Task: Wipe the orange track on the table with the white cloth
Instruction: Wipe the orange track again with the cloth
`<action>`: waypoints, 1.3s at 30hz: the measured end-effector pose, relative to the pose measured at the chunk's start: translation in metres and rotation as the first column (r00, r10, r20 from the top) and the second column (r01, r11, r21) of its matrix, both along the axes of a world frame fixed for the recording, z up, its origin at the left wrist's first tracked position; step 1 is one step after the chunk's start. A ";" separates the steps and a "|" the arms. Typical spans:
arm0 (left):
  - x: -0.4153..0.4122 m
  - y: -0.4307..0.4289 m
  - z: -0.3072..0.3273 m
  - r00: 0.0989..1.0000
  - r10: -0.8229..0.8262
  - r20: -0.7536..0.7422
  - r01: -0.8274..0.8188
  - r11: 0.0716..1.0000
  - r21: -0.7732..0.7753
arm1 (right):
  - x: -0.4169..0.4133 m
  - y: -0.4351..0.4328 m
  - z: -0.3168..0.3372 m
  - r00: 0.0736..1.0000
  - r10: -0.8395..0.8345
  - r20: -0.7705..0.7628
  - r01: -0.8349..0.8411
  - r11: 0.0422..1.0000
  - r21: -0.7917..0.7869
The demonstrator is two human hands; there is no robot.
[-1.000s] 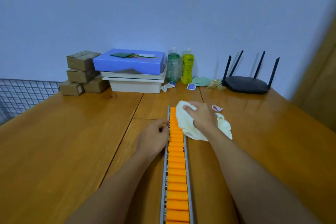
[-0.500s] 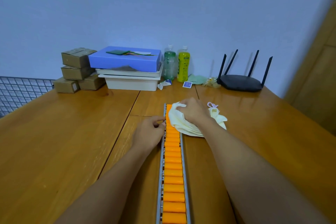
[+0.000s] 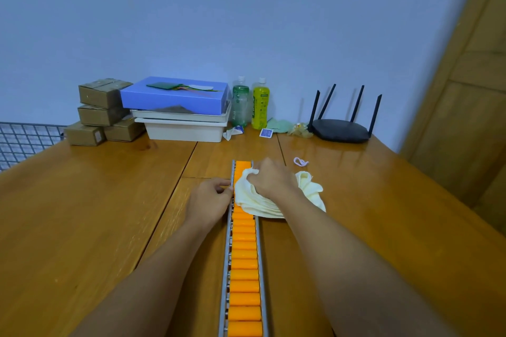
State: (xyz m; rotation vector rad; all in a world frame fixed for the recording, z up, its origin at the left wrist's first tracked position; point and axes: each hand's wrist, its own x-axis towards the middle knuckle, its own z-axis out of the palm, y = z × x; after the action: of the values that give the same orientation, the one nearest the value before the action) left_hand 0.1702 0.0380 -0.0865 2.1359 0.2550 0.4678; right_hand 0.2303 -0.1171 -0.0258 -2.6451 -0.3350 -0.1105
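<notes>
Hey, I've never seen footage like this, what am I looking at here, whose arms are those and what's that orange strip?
This is one picture from a camera worn on a person's head, looking forward and down, so the two bare arms are the wearer's own. No machine is involved. On the wooden table lies a long orange track of rollers in a grey metal frame. The right hand presses a bunched white cloth onto the track's far end. The left hand rests against the frame's left edge, seemingly steadying it. Along the wall sit cardboard boxes, a blue box on white trays, two bottles and a black router.
</notes>
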 end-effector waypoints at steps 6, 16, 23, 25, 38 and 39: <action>-0.006 -0.002 0.003 1.000 -0.012 -0.002 0.012 1.000 -0.020 | -0.027 -0.003 0.002 1.000 -0.003 0.020 0.004 0.999 -0.039; -0.023 -0.005 0.011 0.999 -0.053 0.010 0.053 0.998 -0.027 | -0.072 -0.007 0.008 0.999 -0.025 0.036 0.028 0.997 -0.074; -0.035 -0.003 0.016 0.994 -0.107 -0.025 0.106 0.994 -0.020 | -0.090 -0.010 0.008 0.998 -0.021 0.052 0.026 0.996 -0.091; -0.041 -0.002 0.015 0.987 -0.146 -0.065 0.146 0.989 -0.014 | -0.096 -0.010 0.009 0.999 -0.021 0.049 0.025 0.995 -0.101; -0.086 -0.025 0.013 1.000 -0.023 -0.013 0.024 1.000 0.021 | -0.140 -0.021 0.015 1.000 -0.007 0.012 0.009 0.994 -0.105; -0.089 -0.026 0.013 1.000 -0.020 -0.013 0.020 0.999 0.025 | -0.143 -0.022 0.015 1.000 -0.004 0.012 0.005 0.994 -0.108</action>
State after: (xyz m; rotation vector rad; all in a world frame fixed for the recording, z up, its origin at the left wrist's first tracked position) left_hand 0.0807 0.0118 -0.0732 2.1648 0.2352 0.4485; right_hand 0.0876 -0.1390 -0.0109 -2.7533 -0.3480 -0.1127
